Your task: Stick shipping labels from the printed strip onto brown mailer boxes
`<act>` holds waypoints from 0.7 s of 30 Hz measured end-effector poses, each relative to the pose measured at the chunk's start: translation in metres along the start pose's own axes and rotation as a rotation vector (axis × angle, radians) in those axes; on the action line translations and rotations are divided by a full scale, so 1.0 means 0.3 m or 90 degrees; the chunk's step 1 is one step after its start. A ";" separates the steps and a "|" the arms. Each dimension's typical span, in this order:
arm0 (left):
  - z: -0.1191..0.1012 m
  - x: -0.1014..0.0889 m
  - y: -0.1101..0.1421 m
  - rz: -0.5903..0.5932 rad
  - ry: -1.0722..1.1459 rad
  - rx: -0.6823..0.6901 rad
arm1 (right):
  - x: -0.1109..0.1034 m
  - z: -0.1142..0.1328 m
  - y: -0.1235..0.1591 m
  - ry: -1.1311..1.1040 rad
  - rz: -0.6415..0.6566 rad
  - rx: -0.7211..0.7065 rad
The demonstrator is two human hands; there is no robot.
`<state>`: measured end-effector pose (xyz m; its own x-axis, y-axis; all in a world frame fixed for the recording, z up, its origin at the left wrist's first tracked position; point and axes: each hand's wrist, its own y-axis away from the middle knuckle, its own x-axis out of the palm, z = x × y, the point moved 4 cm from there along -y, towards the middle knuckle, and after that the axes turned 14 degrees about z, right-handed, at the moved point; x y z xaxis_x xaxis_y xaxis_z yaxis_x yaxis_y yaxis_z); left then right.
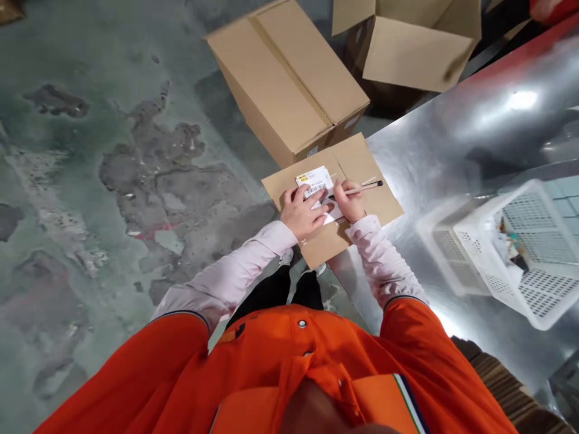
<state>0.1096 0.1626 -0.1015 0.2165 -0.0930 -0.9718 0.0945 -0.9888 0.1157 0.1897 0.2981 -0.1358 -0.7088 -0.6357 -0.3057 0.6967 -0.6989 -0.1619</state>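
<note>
My right hand [350,201] is closed around a pen [367,187], whose tip points left toward a small stack of white printed labels [316,178]. With fingers spread, my left hand [304,212] lies on the labels and presses them down. The top label carries a yellow mark and a barcode; its lower part is partly covered by my fingers. Beneath the labels is a flat piece of brown cardboard [371,160] with some print and a crease. Its right part rests over the metal table's edge.
Just beyond stands a taped cardboard box [289,72]. Farther right is a box with open flaps [416,54]. A white plastic basket [538,295] with small items sits on the shiny metal table [407,144]. Stacked cardboard [511,386] lies at lower right; the floor [90,241] is patchy.
</note>
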 end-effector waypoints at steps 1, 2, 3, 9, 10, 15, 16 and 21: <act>0.000 0.000 0.000 0.000 0.000 0.000 | 0.002 -0.004 0.000 -0.004 0.007 0.005; 0.000 0.000 0.000 0.001 -0.001 -0.001 | 0.002 -0.006 0.000 -0.008 0.010 0.004; -0.001 -0.001 0.000 0.002 -0.002 -0.001 | 0.002 -0.007 0.000 -0.012 0.006 -0.003; -0.004 -0.006 0.000 0.015 0.001 -0.009 | -0.002 0.002 -0.003 0.020 -0.018 -0.043; -0.005 -0.006 0.000 0.014 0.002 -0.009 | -0.002 0.001 -0.004 0.028 -0.017 -0.040; -0.004 -0.004 0.002 0.010 -0.009 -0.004 | -0.004 0.004 -0.003 0.027 -0.016 -0.052; -0.003 -0.003 0.002 0.009 -0.012 -0.004 | -0.004 0.005 -0.002 0.025 -0.014 -0.053; -0.002 0.000 0.002 0.005 -0.017 -0.003 | 0.002 0.001 0.002 0.005 0.016 -0.019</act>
<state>0.1101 0.1619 -0.1014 0.1918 -0.1038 -0.9759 0.0981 -0.9874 0.1243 0.1896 0.2971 -0.1357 -0.6900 -0.6505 -0.3175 0.7175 -0.6723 -0.1819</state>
